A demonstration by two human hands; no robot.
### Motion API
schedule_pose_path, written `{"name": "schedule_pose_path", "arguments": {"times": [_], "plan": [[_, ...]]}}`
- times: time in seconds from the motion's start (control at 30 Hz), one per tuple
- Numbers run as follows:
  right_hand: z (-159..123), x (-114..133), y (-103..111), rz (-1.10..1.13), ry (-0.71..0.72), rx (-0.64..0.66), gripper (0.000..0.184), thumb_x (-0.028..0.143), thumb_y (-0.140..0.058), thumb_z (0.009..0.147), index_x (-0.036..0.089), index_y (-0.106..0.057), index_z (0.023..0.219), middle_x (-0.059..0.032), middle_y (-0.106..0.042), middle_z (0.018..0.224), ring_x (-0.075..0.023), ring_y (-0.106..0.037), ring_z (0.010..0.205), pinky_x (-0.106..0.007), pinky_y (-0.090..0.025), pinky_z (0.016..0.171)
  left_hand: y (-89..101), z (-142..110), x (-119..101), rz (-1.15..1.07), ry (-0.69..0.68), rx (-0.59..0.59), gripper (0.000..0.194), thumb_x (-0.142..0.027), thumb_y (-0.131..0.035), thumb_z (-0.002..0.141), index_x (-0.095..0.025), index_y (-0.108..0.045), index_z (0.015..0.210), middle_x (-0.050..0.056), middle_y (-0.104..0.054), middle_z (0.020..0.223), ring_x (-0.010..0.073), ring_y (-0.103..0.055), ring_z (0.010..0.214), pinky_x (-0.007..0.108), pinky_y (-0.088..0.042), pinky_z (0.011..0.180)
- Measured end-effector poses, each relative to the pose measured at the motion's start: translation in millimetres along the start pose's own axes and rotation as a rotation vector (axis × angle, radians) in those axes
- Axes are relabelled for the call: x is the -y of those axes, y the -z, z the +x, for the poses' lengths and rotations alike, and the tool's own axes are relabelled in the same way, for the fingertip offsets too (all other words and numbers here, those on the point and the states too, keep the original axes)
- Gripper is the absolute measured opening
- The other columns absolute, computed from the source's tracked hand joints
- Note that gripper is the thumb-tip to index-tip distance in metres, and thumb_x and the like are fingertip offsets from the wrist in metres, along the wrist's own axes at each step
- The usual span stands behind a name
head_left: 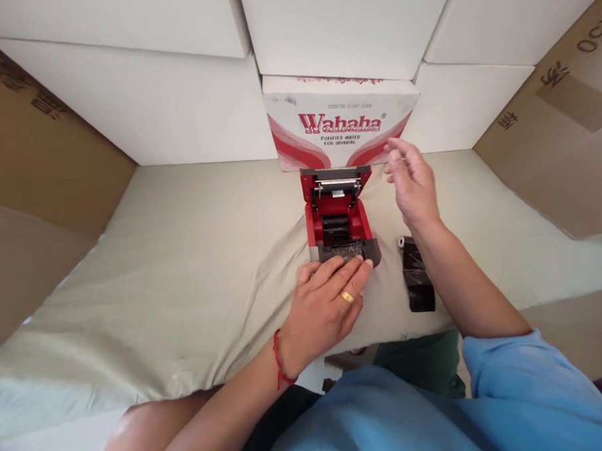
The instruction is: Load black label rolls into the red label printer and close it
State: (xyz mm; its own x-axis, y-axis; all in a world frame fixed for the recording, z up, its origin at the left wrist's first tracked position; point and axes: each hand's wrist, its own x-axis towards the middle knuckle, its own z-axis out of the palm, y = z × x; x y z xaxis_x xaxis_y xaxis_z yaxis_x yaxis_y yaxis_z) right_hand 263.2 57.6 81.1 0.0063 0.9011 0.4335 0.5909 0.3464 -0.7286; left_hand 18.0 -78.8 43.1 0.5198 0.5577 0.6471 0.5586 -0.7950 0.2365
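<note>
A small red-and-dark-grey printer (311, 229) stands on the cloth with its lid (336, 177) tipped up at the back. Inside it lies a black roll (335, 228), and black shiny film (348, 251) stretches from it over the front edge. My left hand (328, 293) lies with extended fingers across that film and the printer's front; what is under the palm is hidden. Raised to the right of the lid, my right hand (410, 180) is empty, its fingers loosely bent and apart. Beneath my right forearm, a partly unrolled black film roll (417, 277) with a white core rests on the cloth.
The pale cloth (190, 247) covers the table, wrinkled left of the printer. Behind the printer stands a white and red Wahaba-style water carton (341, 124), lettered "Wahaha". White boxes (197, 101) form a wall at the back. Brown cardboard (559, 124) closes in both sides.
</note>
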Motion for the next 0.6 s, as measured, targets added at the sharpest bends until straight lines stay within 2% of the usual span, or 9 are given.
{"name": "schedule_pose_path", "arguments": {"times": [0.1, 0.2, 0.3, 0.37, 0.6], "plan": [[0.8, -9.0, -15.3, 0.232, -0.022, 0.014, 0.069, 0.079, -0.046, 0.112, 0.028, -0.073, 0.150, -0.0096, -0.076, 0.154, -0.0269, -0.070, 0.145, -0.048, -0.055, 0.126, 0.0, 0.7, -1.1, 0.030, -0.018, 0.010, 0.041, -0.016, -0.067, 0.106, -0.019, -0.068, 0.148, 0.008, -0.087, 0.136, 0.0268, -0.076, 0.120, 0.043, -0.042, 0.102], [-10.4, -2.1, -20.5, 0.363, 0.023, 0.076, 0.066, 0.078, -0.050, 0.112, 0.026, -0.080, 0.141, -0.0083, -0.082, 0.144, -0.0270, -0.073, 0.142, -0.050, -0.052, 0.130, -0.4, 1.1, -0.3, 0.041, -0.025, -0.006, 0.037, -0.014, -0.067, 0.106, -0.017, -0.069, 0.143, 0.007, -0.088, 0.133, 0.0258, -0.077, 0.117, 0.043, -0.042, 0.102], [-26.0, 9.0, -13.2, 0.331, 0.001, 0.056, 0.068, 0.080, -0.051, 0.110, 0.025, -0.087, 0.128, -0.0080, -0.087, 0.131, -0.0274, -0.079, 0.131, -0.049, -0.056, 0.126, -0.8, 0.8, 0.8, 0.034, -0.018, -0.015, 0.040, -0.013, -0.068, 0.105, -0.019, -0.069, 0.144, 0.007, -0.089, 0.132, 0.0259, -0.077, 0.116, 0.043, -0.043, 0.103], [-36.3, 13.5, -6.0, 0.286, -0.002, 0.070, 0.069, 0.081, -0.050, 0.110, 0.025, -0.089, 0.122, -0.0082, -0.088, 0.129, -0.0279, -0.080, 0.131, -0.049, -0.056, 0.126, -0.2, 0.5, 1.0, 0.020, -0.012, -0.016, 0.043, -0.012, -0.069, 0.103, -0.021, -0.069, 0.145, 0.006, -0.089, 0.131, 0.0261, -0.078, 0.116, 0.043, -0.043, 0.103], [-67.7, -2.9, 2.2, 0.261, 0.238, 0.160, 0.052, 0.063, -0.049, 0.117, 0.031, -0.090, 0.120, -0.0074, -0.089, 0.131, -0.0277, -0.079, 0.137, -0.056, -0.053, 0.130, 2.1, 0.2, 0.5, -0.017, 0.001, -0.029, 0.046, -0.011, -0.070, 0.101, -0.024, -0.069, 0.145, 0.005, -0.090, 0.127, 0.0262, -0.079, 0.113, 0.043, -0.044, 0.101]]}}
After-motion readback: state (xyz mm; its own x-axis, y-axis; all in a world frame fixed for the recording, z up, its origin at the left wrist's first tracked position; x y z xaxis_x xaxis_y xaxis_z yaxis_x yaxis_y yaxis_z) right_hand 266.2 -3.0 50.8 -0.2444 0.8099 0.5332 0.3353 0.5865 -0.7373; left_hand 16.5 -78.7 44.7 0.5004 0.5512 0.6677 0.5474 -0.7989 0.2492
